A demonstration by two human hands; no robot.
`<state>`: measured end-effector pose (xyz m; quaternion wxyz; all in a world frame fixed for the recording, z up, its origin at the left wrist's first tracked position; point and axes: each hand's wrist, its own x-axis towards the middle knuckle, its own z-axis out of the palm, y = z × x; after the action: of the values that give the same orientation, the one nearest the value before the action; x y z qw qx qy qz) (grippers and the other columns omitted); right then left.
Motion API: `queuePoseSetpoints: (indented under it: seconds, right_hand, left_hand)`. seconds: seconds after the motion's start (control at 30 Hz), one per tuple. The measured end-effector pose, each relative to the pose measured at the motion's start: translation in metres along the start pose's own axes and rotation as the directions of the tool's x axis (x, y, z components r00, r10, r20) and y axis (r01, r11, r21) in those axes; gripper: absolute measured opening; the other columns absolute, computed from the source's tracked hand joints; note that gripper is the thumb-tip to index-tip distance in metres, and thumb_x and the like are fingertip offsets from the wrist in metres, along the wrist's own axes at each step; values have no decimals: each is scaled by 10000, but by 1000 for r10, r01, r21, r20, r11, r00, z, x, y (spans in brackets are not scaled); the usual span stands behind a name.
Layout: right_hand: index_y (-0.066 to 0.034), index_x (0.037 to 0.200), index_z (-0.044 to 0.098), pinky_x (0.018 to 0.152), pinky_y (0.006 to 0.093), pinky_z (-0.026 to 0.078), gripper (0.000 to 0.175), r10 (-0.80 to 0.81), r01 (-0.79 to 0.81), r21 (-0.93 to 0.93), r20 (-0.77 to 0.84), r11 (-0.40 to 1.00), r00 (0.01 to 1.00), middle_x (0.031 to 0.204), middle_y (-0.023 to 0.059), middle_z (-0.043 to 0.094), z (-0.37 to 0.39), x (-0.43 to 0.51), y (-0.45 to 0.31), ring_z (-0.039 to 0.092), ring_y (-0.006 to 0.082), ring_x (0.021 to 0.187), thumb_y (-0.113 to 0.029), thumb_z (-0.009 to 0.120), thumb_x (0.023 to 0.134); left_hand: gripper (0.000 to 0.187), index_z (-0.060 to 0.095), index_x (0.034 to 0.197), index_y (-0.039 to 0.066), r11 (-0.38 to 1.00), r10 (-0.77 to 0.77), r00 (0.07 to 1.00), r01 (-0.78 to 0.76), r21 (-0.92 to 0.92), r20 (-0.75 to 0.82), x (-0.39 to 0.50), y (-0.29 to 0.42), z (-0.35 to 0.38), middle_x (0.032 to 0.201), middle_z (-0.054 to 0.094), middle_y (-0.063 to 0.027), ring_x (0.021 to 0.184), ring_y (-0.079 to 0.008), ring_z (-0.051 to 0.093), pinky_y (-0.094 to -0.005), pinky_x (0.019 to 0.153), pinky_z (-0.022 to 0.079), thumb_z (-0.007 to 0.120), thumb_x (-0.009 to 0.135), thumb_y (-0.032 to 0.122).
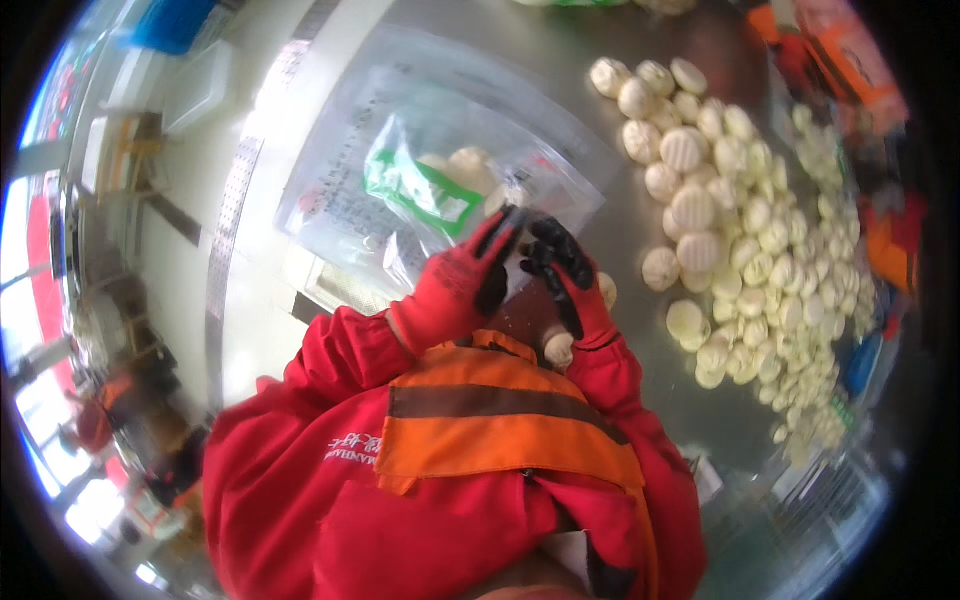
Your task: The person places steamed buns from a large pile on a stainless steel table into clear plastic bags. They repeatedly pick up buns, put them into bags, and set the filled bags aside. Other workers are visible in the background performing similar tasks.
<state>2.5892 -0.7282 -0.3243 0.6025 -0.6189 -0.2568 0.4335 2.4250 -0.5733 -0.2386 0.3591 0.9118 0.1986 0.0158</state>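
Note:
My left hand (459, 283), in a red glove with black palm and fingers, reaches over the near edge of a clear plastic bag (405, 176) with green print. Pale round bun-like pieces (471, 166) lie inside it. Another pale piece (508, 198) is at my left fingertips; blur hides whether they grip it or the film. Close by on the right, my right hand (568, 271), gloved alike, has its fingers bent inward; what lies between them is unclear. Under the bag spreads a larger printed clear plastic sheet or bag (337, 112). One bun-like piece (558, 349) sits beside my right wrist.
A wide pile of pale round pieces (757, 225) covers the right of the metal table (637, 405); some tops are grooved. At the far right, another person's orange and red clothing (844, 52) shows. A blue container (171, 24) and a translucent bin (201, 88) stand upper left.

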Motion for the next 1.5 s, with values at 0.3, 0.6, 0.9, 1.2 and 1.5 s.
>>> queuePoseSetpoints:
  seconds: [0.3, 0.6, 0.9, 1.2, 1.5]
  right_hand:
    - [-171, 1461, 441, 1025, 533, 432, 932, -142, -244, -903, -309, 353, 940, 1350, 161, 539, -42, -70, 36, 485, 385, 1236, -283, 887, 651]
    - [-87, 1451, 450, 1035, 519, 431, 872, -222, 38, -682, -185, 730, 957, 1457, 189, 436, 5, -74, 11, 457, 388, 1293, -332, 844, 713]
    - [-116, 1313, 587, 1019, 496, 449, 670, 69, -280, -820, -284, 499, 956, 1353, 201, 528, -17, -126, 52, 517, 386, 1226, -280, 832, 711]
    - [-151, 1376, 543, 1061, 474, 419, 724, -347, 66, -671, -294, 738, 890, 1335, 149, 565, -34, -35, 30, 503, 371, 1270, -225, 840, 721]
    - [-219, 1377, 543, 1091, 544, 366, 746, -359, -414, -854, -510, 314, 782, 1335, 159, 560, -127, -19, 50, 467, 412, 1280, -368, 821, 701]
  left_hand:
    - [780, 326, 1529, 110, 986, 76, 989, -94, -141, -126, 1, -9, 2, 1504, 379, -220, 959, -437, 637, -450, 764, 550, 601, 801, 56]
    - [802, 282, 1550, 125, 990, 98, 990, -108, -94, -103, -6, -3, 4, 1522, 342, -238, 1007, -477, 607, -487, 814, 536, 608, 819, 82]
    - [833, 289, 1548, 115, 987, 104, 993, -111, -117, -60, -6, -2, 14, 1515, 346, -236, 1009, -448, 623, -457, 808, 547, 592, 776, 47]
    - [842, 243, 1560, 109, 994, -6, 1000, 8, -113, 16, -6, -7, 12, 1524, 332, -249, 1107, -473, 584, -466, 839, 546, 620, 807, 97]
    - [860, 239, 1560, 105, 978, -11, 1000, 8, -210, -15, -2, -11, 9, 1531, 328, -242, 1162, -460, 560, -457, 872, 529, 645, 802, 96]
